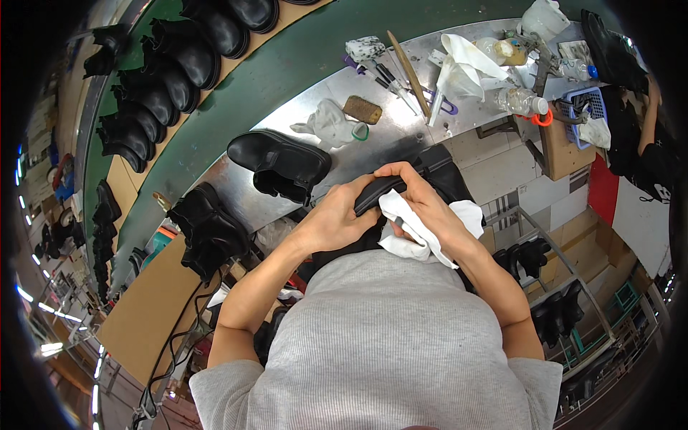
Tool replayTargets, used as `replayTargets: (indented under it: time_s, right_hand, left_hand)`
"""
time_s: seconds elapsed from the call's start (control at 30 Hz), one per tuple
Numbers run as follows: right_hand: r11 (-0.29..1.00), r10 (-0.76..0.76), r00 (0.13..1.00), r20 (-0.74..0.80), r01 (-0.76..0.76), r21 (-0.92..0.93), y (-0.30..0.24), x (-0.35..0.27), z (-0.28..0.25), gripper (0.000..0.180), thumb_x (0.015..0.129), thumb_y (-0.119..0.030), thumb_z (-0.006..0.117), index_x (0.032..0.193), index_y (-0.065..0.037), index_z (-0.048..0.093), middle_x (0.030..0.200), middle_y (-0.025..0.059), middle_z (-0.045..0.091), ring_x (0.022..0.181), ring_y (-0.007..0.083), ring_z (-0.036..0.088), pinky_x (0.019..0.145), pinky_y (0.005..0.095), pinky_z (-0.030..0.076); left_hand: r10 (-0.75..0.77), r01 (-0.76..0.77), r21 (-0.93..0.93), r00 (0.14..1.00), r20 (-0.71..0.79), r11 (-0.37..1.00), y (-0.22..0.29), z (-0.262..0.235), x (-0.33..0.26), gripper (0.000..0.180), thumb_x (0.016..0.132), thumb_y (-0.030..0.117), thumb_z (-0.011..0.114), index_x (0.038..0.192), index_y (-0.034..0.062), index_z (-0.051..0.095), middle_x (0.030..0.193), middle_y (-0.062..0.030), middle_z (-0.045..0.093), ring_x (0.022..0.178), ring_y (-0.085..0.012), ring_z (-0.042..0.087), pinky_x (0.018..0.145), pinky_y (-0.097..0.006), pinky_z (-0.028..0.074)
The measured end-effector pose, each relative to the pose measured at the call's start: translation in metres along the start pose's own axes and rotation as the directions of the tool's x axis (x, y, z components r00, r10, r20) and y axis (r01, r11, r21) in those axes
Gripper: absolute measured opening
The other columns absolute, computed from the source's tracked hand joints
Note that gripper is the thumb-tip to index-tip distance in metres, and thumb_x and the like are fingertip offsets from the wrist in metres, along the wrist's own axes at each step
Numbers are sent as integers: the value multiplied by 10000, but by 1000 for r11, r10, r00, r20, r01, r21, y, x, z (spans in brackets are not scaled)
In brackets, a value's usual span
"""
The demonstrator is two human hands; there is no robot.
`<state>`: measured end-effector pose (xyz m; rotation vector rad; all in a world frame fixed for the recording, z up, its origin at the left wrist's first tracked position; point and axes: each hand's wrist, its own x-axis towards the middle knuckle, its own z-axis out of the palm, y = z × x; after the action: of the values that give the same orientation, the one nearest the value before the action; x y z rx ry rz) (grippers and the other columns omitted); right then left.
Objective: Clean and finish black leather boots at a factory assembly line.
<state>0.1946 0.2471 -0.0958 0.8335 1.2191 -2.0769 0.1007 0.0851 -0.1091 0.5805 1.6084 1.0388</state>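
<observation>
My left hand (pixel 335 218) grips a black shoe (pixel 423 179) from the left side, holding it close to my chest above the metal worktable (pixel 401 129). My right hand (pixel 423 204) curls over the shoe's edge and clutches a white cloth (pixel 408 233) pressed against the shoe. Part of the shoe is hidden under both hands.
Another black shoe (pixel 281 163) lies on the table to the left, and a black boot (pixel 208 229) hangs at its near edge. Brushes, bottles, rags and a wooden stick (pixel 408 64) clutter the far end. Several black boots (pixel 172 72) ride the green conveyor (pixel 236 100) on the left. More boots sit on a rack (pixel 552 308) at lower right.
</observation>
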Motion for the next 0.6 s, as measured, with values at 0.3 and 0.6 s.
replayTargets:
  time_s: [0.3, 0.6]
  right_hand:
    - [1000, -2, 1000, 12, 1, 28, -1, 0, 1, 390, 885, -130, 520, 1232, -35, 369, 620, 22, 540, 521, 71, 519, 450, 224, 369]
    - [998, -12, 1000, 9, 11, 61, -3, 0, 2, 390, 881, -114, 514, 1237, -40, 373, 621, 12, 528, 520, 74, 515, 449, 225, 377]
  left_hand:
    - [-27, 27, 7, 1000, 11, 1000, 2, -2, 0, 406, 775, 75, 571, 1138, -88, 493, 635, -130, 558, 513, -157, 486, 516, -318, 402]
    - [-18, 18, -12, 1000, 3, 1000, 2, -3, 1, 393, 776, 78, 576, 1124, -87, 500, 623, -130, 557, 504, -165, 490, 514, -323, 403]
